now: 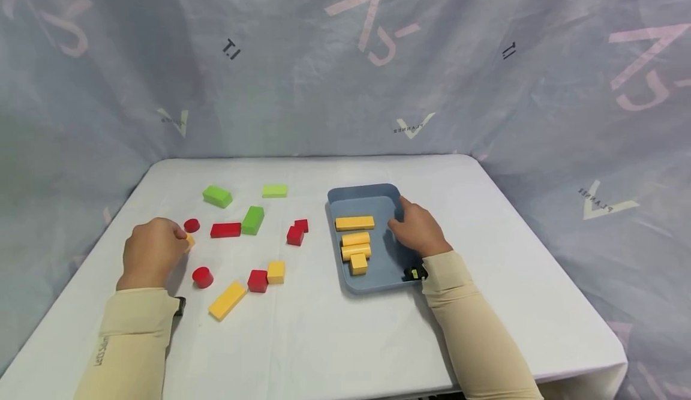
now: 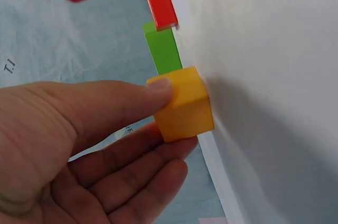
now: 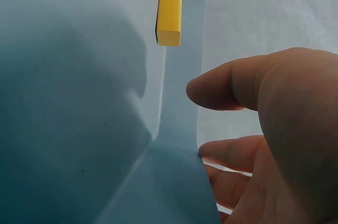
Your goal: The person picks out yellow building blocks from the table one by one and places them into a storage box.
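Note:
Between its thumb and fingertips my left hand (image 1: 153, 250) pinches a yellow cube (image 2: 185, 105), close by the white table. Near it are a red disc-like piece (image 1: 191, 225) and a red cylinder (image 1: 202, 277). My right hand (image 1: 421, 227) is at the right side of the blue-grey tray (image 1: 363, 193). Its fingers (image 3: 232, 152) lie at the outside of the wall, while the thumb (image 3: 222, 86) reaches over the rim, apart from the fingers. Inside the tray are a long yellow block (image 1: 354, 223), two yellow cylinders (image 1: 356, 252) and another yellow cube (image 1: 358, 264).
Toward the back lie green blocks (image 1: 218, 196) and a red block (image 1: 225, 230). Red cubes (image 1: 295, 235) sit left of the tray. Nearer the front are a yellow bar (image 1: 227, 300), a red cube (image 1: 258, 280) and a yellow cube (image 1: 276, 272). A grey curtain (image 1: 302, 100) surrounds the table.

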A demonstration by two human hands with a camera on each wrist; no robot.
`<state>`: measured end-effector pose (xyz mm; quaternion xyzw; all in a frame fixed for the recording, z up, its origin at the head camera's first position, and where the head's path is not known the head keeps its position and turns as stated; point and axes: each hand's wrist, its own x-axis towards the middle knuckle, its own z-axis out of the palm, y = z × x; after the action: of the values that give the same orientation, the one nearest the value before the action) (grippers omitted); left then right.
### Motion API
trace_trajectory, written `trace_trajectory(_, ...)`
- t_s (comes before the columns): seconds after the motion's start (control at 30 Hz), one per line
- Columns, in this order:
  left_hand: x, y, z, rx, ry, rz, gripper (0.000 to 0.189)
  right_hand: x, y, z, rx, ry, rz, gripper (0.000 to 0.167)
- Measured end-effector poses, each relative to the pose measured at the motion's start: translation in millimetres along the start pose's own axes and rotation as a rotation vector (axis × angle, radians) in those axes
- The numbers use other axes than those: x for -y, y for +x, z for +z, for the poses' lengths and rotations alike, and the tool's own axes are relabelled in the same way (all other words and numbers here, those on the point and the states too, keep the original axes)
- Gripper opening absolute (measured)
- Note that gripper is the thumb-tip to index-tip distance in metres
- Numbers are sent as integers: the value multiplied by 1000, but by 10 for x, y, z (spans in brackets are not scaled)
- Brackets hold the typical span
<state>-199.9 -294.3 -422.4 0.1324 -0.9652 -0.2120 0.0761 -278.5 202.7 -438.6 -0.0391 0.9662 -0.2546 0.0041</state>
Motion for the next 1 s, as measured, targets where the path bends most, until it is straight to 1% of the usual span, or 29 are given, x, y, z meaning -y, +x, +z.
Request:
trace_trajectory(0.1,10,-2,4,13,5,-5,12,5,7,9,-1,-8,-4,76)
trace_trajectory(0.33,24,35,22,36,15,17,11,-21,27,-8,-10,-27,-15,76)
trace_trajectory(0.4,29,60,7,42,14,37,11,-25,28,-22,-14,-26,-16,76)
trace_trajectory(0.53,27,124,-36,31,17,115,11,-38,26,-47,-27,-14,-16,76)
trace_trajectory(0.6,26,153,-56,29,16,135,11,-46,24,-47,-26,-3,-11,76)
trace_trajectory(0.67,25,176,-73,36,19,127,11,-52,21,-37,-22,1,-5,76)
trace_trajectory(0.77,37,177,-78,43,28,91,12,-52,11,-11,-12,1,-2,76)
trace_trajectory(1.0,54,74,-89,58,49,48,17,-20,-17,24,-23,4,-12,76)
